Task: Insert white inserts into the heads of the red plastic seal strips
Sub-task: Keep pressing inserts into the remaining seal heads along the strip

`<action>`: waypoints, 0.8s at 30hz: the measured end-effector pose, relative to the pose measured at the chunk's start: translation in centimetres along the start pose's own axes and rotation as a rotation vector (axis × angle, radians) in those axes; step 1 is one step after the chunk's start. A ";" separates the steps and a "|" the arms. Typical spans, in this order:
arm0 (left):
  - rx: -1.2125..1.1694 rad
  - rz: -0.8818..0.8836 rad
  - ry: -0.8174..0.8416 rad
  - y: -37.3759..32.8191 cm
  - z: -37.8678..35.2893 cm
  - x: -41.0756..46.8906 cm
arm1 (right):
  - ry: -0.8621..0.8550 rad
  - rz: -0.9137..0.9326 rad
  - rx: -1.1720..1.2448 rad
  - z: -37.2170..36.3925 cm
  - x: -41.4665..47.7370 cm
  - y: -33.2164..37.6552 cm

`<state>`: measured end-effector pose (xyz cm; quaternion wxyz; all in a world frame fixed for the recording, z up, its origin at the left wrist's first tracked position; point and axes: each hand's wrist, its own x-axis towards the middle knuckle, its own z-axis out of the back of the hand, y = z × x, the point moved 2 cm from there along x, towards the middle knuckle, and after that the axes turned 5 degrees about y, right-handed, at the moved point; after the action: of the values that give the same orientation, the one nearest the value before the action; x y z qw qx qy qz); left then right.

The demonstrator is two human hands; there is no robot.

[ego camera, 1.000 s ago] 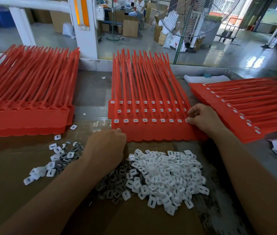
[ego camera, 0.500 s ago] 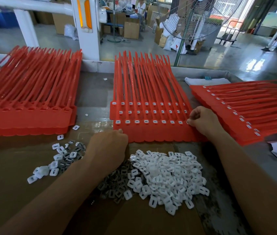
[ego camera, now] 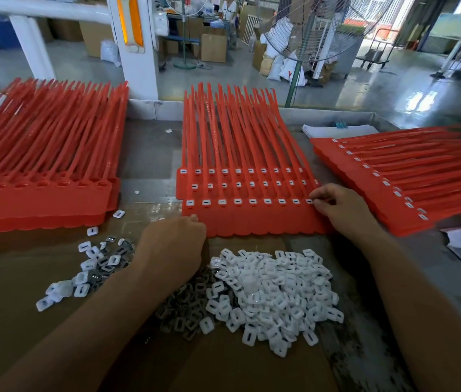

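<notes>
Right hand (ego camera: 336, 212): fingers bunched, tips pinched on the last white insert (ego camera: 309, 201), at the right end of the near row of heads on the centre strip stack (ego camera: 251, 222). Left hand (ego camera: 172, 244): fingers curled under at the stack's near-left edge; cannot tell whether it holds anything. Judgement: press straight down until the insert sits flush like its neighbours, with the left hand bracing the heads. Insert pile (ego camera: 274, 295) lies just nearside of the stack. Unfilled stack (ego camera: 40, 199) to the left, filled stack (ego camera: 393, 193) to the right.
</notes>
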<state>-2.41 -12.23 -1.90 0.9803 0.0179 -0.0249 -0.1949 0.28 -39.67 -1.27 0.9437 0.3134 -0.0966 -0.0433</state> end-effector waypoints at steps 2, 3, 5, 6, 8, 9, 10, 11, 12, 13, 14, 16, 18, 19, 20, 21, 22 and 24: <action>0.007 0.000 0.004 -0.1 0.0 0.0 | 0.020 0.013 0.009 0.3 -0.4 0.2; 0.008 0.001 0.007 -0.1 0.0 0.0 | 0.027 0.023 0.014 0.5 -0.5 0.3; 0.005 0.006 0.005 0.0 0.0 0.0 | 0.044 0.044 0.029 1.0 -1.0 0.7; 0.005 0.006 0.003 0.0 0.0 0.0 | 0.071 0.055 0.037 1.4 -1.2 0.9; 0.003 0.000 0.004 0.0 0.0 -0.1 | 0.207 0.073 0.049 2.0 -1.9 1.4; 0.002 -0.002 0.003 0.0 -0.1 -0.1 | 0.310 0.075 0.039 2.1 -2.2 1.7; 0.001 -0.003 -0.001 0.0 -0.1 -0.2 | 0.414 0.075 0.010 2.2 -2.6 1.9; 0.000 -0.004 -0.005 0.1 -0.1 -0.1 | 0.500 0.073 -0.026 2.1 -2.9 2.1; -0.002 -0.006 -0.007 0.0 -0.1 -0.1 | 0.559 0.069 -0.061 2.0 -3.1 2.3; -0.002 -0.007 -0.008 0.0 -0.1 -0.1 | 0.597 0.063 -0.085 1.8 -3.2 2.5; -0.002 -0.008 -0.007 0.0 0.0 0.0 | 0.620 0.057 -0.104 1.6 -3.3 2.7; -0.002 -0.005 -0.004 0.0 0.0 0.0 | 0.640 0.049 -0.148 1.3 -3.4 3.0; -0.002 -0.004 -0.001 0.0 -0.1 0.0 | 0.645 0.039 -0.200 1.1 -3.4 3.2; 0.000 -0.003 0.000 0.0 -0.1 -0.1 | 0.648 0.038 -0.215 1.0 -3.5 3.3; 0.003 -0.002 0.001 0.0 -0.1 -0.1 | 0.655 0.035 -0.214 1.0 -3.6 3.3; 0.005 0.000 0.001 0.0 -0.1 -0.1 | 0.665 0.031 -0.201 1.0 -3.7 3.4; 0.005 0.001 0.003 0.0 -0.1 -0.1 | 0.673 0.029 -0.187 1.0 -3.8 3.5; 0.002 -0.002 0.014 0.0 -0.1 0.0 | 0.671 0.034 -0.164 1.2 -3.9 3.5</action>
<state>-2.36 -12.21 -2.00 0.9803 0.0201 -0.0184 -0.1956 -3.72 -37.08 1.17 0.9455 0.2318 0.2179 0.0703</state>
